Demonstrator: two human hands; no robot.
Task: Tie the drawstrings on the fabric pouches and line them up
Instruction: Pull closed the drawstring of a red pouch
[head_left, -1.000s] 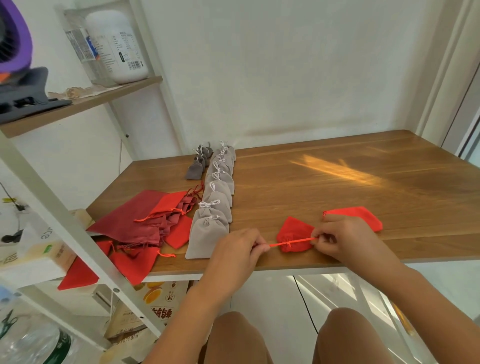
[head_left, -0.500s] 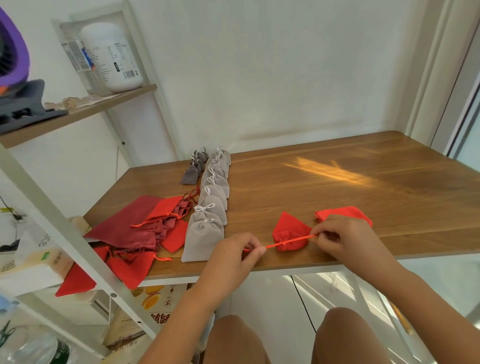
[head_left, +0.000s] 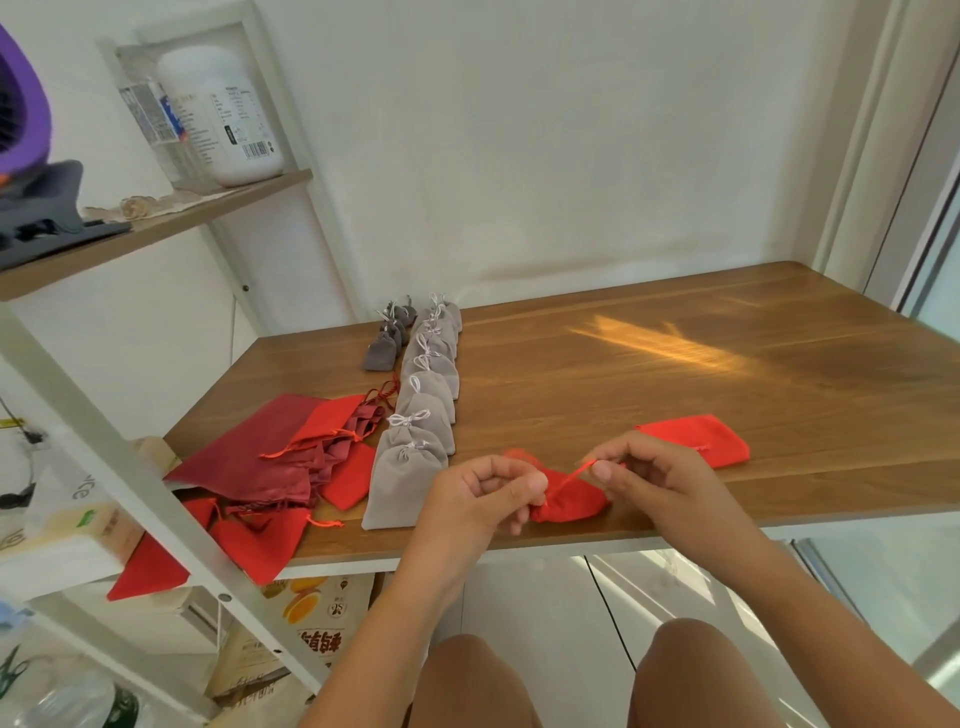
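Two hands meet over one red pouch (head_left: 574, 503), which lies on the near edge of the table (head_left: 675, 374) just in front of the person, and the tie depends on how the drawstring (head_left: 570, 475) runs between them. The cord slants from the right hand (head_left: 655, 475), which pinches its free end between thumb and forefinger, down and leftward to the pouch's gathered end. There the left hand (head_left: 480, 493) has its fingers curled and appears to pinch the same cord close to the fabric. The pouch body sits between the hands, a little nearer the right one and below the cord, so any loop would, I judge, be thrown across that short slanted span. The left fingers cover the neck, so I cannot tell whether a knot has begun. I also cannot tell where the second cord end is. A scrap of red shows behind the left knuckles, too small to identify. Just beyond the right hand lies a flat red pouch (head_left: 696, 440), apparently untied. The grey pouches (head_left: 426, 405) stand in a row running away from the viewer on the left. A red pile (head_left: 291, 457) beside them is partly cut off by a shelf post (head_left: 130, 467).
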